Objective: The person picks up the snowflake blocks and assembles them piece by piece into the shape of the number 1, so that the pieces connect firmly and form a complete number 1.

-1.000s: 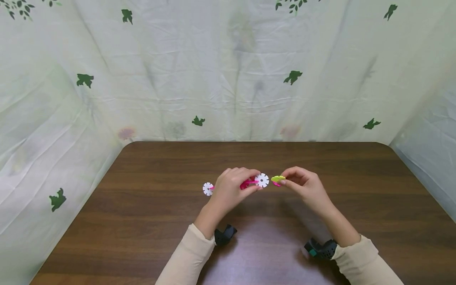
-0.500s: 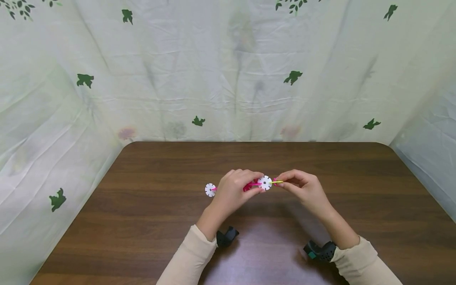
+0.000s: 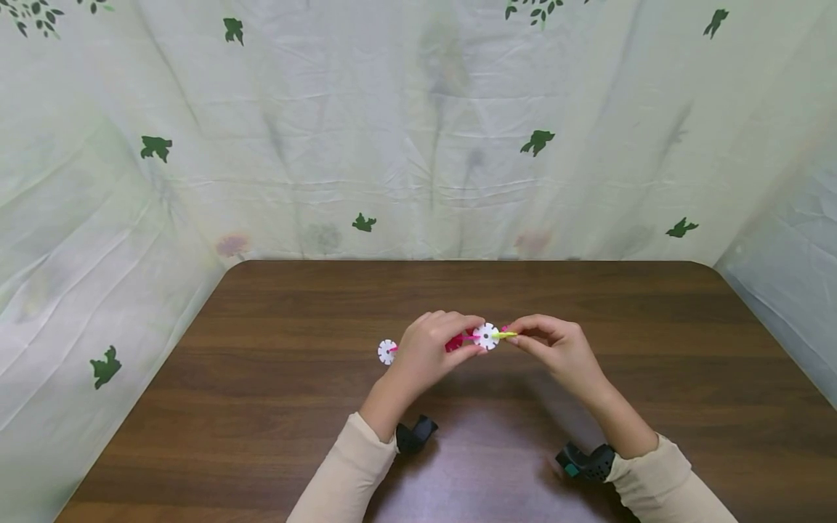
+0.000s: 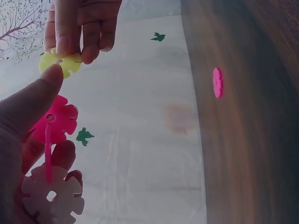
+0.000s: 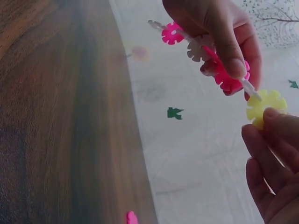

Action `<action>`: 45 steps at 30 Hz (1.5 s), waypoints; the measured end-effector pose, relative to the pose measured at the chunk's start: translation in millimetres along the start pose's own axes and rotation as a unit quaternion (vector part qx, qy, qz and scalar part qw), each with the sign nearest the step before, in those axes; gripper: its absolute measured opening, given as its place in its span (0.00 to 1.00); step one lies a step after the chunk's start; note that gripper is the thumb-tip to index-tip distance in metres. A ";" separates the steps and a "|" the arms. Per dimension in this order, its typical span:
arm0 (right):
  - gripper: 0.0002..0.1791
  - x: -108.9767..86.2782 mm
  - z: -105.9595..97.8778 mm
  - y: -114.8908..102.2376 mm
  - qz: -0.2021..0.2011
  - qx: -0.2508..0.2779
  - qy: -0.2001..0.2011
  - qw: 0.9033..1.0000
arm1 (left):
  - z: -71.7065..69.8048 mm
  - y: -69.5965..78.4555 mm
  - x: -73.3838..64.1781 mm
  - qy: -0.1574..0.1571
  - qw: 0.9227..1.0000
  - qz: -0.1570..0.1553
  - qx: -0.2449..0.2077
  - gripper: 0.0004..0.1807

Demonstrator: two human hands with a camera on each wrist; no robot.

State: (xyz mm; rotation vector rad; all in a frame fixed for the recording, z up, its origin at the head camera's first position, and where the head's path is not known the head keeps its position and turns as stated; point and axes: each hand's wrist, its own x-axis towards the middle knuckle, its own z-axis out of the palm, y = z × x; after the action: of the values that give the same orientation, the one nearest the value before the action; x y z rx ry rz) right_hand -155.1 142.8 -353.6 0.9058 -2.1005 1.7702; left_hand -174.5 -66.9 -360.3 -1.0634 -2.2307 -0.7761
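The left hand pinches a chain of interlocking pink and white snowflake discs, thumb pressed against a pink snowflake disc. The right hand holds a yellow snowflake disc between thumb and fingertips. Both the chain and the yellow disc are raised above the wooden tabletop, between the hands; a loose pink snowflake disc lies on the tabletop. In the head view, the yellow disc appears nearly edge-on where it meets the white end disc; seating depth cannot be determined. The step in hand appears to be slotting these two together. For a sound joint, align notch with notch, keep the two discs at right angles, and support the white disc close to the notch so that the chain does not flex. Apply straight, even pressure; twisting could bend the notch tabs or loosen neighbouring joints. Check that the yellow disc sits square before releasing either grip. Markings: no brand, label or lettering is legible on the discs or on the black wrist units; the curtain carries only printed plant and bird-like motifs.
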 end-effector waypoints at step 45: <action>0.11 -7.0 14.1 20.5 0.180 0.112 0.019 0.977 | 11.5 6.1 -2.7 0.015 1.000 0.002 0.006 0.19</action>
State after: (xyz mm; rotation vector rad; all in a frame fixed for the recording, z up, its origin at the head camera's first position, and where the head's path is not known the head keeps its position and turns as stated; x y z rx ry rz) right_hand -159.1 132.9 -377.2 0.5578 -2.1794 2.2179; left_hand -170.7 -57.1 -368.4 -1.0438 -2.2050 -0.7720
